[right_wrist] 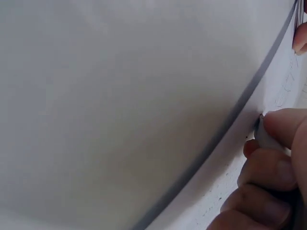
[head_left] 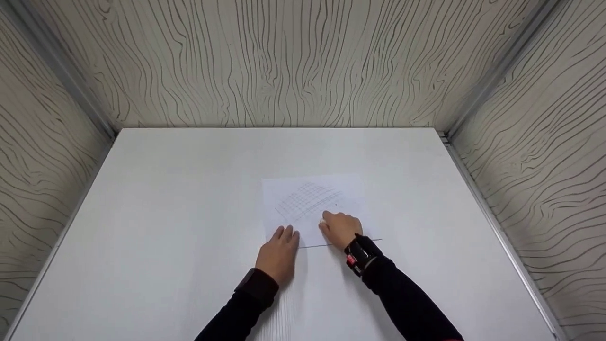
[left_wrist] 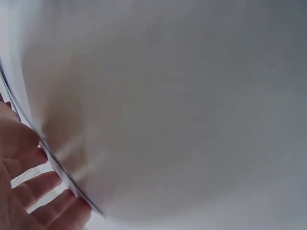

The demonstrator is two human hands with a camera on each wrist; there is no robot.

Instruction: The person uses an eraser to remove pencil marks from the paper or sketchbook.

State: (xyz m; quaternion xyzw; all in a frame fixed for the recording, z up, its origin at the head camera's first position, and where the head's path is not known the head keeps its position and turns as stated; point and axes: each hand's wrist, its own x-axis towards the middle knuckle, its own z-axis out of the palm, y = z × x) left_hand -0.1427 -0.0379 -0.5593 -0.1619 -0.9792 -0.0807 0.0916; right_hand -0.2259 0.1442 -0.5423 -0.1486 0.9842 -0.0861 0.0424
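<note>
The sheet [head_left: 312,203], near the table's [head_left: 165,213] front edge, looks thin, light and floppy, likely to slide or crease, so it is best pinned flat as the left hand [head_left: 278,253] does with straight fingers, while the right hand [head_left: 342,229] pinches an eraser [right_wrist: 265,136]

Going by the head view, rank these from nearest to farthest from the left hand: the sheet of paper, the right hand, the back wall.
1. sheet of paper: under the left hand fingertips.
2. right hand: just to its right, on the paper.
3. back wall: beyond the table's far edge.
</note>
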